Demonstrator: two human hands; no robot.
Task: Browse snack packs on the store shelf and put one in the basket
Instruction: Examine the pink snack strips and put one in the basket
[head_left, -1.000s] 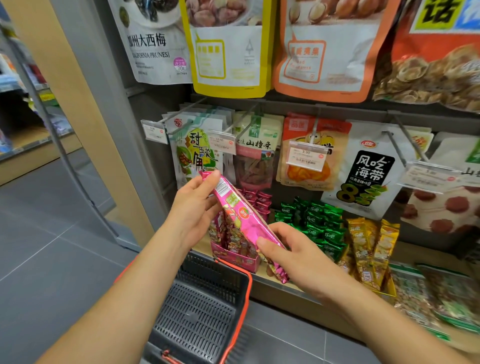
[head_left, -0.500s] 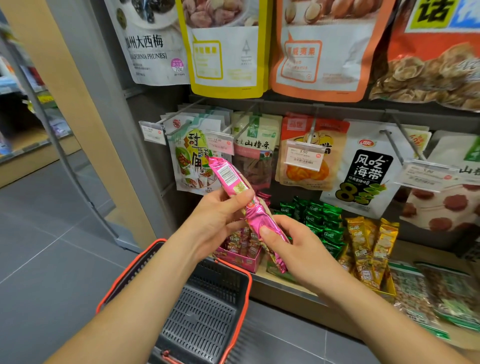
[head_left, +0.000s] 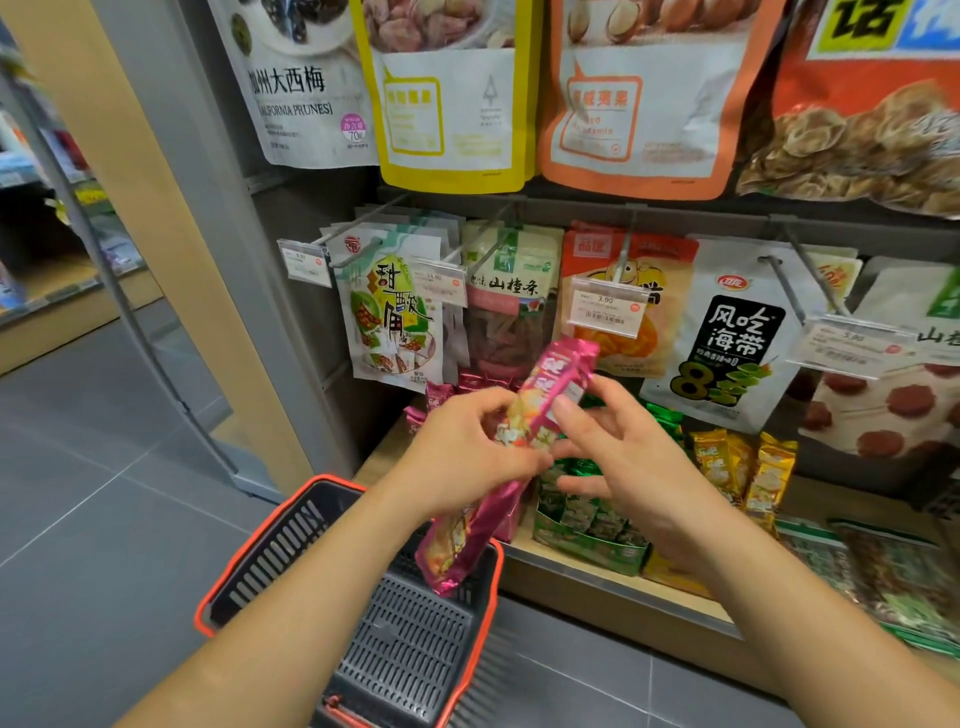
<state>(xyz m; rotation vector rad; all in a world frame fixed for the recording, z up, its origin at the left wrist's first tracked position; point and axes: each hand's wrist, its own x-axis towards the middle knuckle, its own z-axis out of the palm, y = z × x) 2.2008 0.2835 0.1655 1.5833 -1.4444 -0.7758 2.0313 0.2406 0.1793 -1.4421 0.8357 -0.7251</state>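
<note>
A long pink snack pack (head_left: 470, 540) hangs tilted in front of the shelf, its top end up to the right and its lower end over the basket. My left hand (head_left: 467, 457) grips its middle from the left. My right hand (head_left: 623, 462) pinches its upper part with thumb and fingertips. The dark grey basket (head_left: 249, 561) with an orange rim sits on the floor below, against the shelf base; nothing shows inside it.
Hooks above carry hanging snack bags (head_left: 395, 322) with price tags (head_left: 605, 306). On the wooden shelf (head_left: 613, 587) stand boxes of pink, green (head_left: 587, 525) and yellow packs (head_left: 743, 467). Grey tiled floor (head_left: 104, 493) spreads to the left beside a beige pillar (head_left: 156, 208).
The pack has been turned over: its top end swung from upper left to upper right and its printed front now faces me. Both hands shifted their hold, and the view moved closer.
</note>
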